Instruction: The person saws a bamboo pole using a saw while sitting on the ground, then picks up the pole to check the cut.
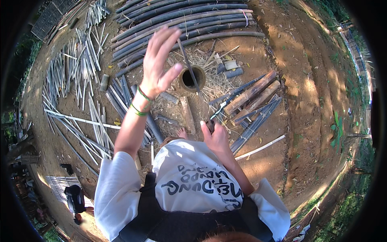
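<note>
My left hand (160, 62) is raised with its fingers spread and thumb out, green bands at the wrist. Just beyond its fingertips is the upper end of a narrow dark strip (188, 64), which slants across a round, hollow, brown-rimmed opening (182, 84). Whether the fingertips touch the strip cannot be made out. Low in front of my body, my right hand (215, 138) is wrapped round the dark handle of a knife (219, 109). Its shiny blade points away and to the right, toward split wood (250, 94).
Dark bamboo poles (185, 24) lie in rows at the far side. Many pale split strips (78, 66) are scattered at left. Near my bare foot (182, 133) lie a wooden block (187, 115) and bamboo lengths (151, 125). Short bamboo pieces (233, 72) lie beyond the opening.
</note>
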### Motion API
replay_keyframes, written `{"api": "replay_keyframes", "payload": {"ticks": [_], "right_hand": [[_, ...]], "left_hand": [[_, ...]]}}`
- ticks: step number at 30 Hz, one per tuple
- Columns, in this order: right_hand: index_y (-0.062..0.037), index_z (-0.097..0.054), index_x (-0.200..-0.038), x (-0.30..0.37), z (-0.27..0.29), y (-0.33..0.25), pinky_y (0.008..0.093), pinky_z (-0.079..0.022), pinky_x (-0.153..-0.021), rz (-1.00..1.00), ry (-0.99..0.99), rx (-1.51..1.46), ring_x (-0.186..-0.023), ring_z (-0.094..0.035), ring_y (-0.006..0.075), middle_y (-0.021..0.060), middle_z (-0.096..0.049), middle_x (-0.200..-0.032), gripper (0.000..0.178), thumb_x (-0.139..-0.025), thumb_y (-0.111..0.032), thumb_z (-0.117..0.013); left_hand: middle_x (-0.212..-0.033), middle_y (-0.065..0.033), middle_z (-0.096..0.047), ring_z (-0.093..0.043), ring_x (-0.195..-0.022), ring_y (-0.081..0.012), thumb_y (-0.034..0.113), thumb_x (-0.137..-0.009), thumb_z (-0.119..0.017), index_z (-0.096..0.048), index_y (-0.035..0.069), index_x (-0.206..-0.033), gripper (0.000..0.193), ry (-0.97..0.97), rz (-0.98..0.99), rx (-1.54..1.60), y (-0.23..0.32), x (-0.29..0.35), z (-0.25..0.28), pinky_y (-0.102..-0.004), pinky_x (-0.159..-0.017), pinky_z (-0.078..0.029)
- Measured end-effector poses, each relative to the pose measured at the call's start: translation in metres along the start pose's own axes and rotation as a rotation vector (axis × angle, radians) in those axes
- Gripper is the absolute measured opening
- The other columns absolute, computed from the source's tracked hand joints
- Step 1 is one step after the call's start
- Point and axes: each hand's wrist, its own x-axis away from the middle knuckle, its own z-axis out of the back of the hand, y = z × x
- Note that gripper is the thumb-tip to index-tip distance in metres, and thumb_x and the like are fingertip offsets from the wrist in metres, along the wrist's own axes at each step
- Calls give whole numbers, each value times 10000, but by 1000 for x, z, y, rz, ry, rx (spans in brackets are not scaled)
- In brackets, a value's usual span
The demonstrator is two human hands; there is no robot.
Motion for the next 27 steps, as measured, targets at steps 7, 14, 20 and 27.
{"api": "replay_keyframes", "payload": {"ticks": [7,14,20,27], "right_hand": [[54,-644,-885,-9,1,9,523,-519,-654,-70,-4,-94,-729,-675,487,268,-660,-706,411,-965,-347,-682],[63,-661,-925,-13,16,-6,542,-519,-674,-101,11,-1,-730,-669,507,284,-665,-719,412,-958,-346,-693],[81,-662,-923,-19,15,-4,537,-527,-681,-47,-14,55,-746,-674,510,301,-677,-756,421,-957,-337,-695],[73,-639,-858,-29,35,-4,516,-522,-640,-91,1,49,-685,-677,474,274,-660,-690,423,-963,-333,-690]], "left_hand": [[-1536,-141,-514,-405,-1485,-303,591,-1055,-320,-482,157,-1534,667,-324,-490,-274,1,-127,-17,-488,-1240,-284],[-1572,-84,-500,-441,-1470,-255,619,-1083,-230,-398,253,-1602,657,-300,-622,-370,-28,-143,-89,-480,-1231,-336],[-1570,-86,-503,-442,-1471,-253,564,-1097,-280,-438,223,-1580,612,-482,-510,-361,-58,-76,-113,-502,-1220,-348],[-1626,-108,-422,-286,-1556,-317,592,-1056,-326,-395,197,-1605,680,-317,-620,-383,-26,-166,-74,-537,-1289,-124]]}}
